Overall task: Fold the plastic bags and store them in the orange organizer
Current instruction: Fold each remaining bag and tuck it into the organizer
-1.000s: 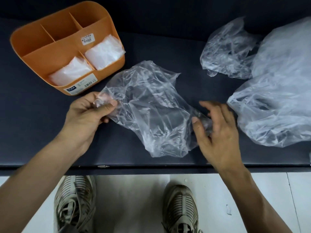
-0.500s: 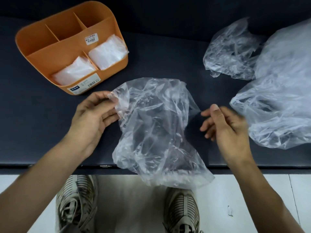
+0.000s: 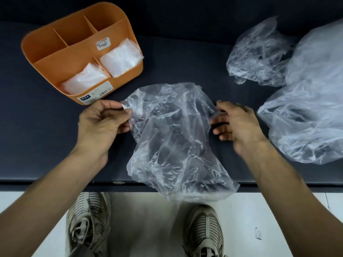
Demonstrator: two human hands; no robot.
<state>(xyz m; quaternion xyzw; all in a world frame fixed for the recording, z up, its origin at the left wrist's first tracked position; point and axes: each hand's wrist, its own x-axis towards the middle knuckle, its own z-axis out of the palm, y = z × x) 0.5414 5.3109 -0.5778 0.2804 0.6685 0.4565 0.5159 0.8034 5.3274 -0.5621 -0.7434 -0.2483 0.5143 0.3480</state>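
Observation:
A clear crumpled plastic bag (image 3: 172, 138) hangs between my hands, its lower end past the table's front edge. My left hand (image 3: 100, 125) pinches its top left corner between thumb and fingers. My right hand (image 3: 235, 125) grips its top right edge. The orange organizer (image 3: 55, 58) stands at the back left, tilted, with a folded white bag (image 3: 83, 79) in its front left compartment and another folded bag (image 3: 120, 58) in the front right one. Its rear compartments show nothing inside.
Two more loose clear bags lie at the right: a small one (image 3: 259, 54) at the back and a large one (image 3: 311, 112) reaching the frame's edge. The dark table (image 3: 37, 145) ends near me; below it are a white floor and my two shoes.
The bag went from lying crumpled on the table to being lifted by its top corners, its lower end now draped over the front edge. My right hand shifted from the bag's bottom to its top right edge.

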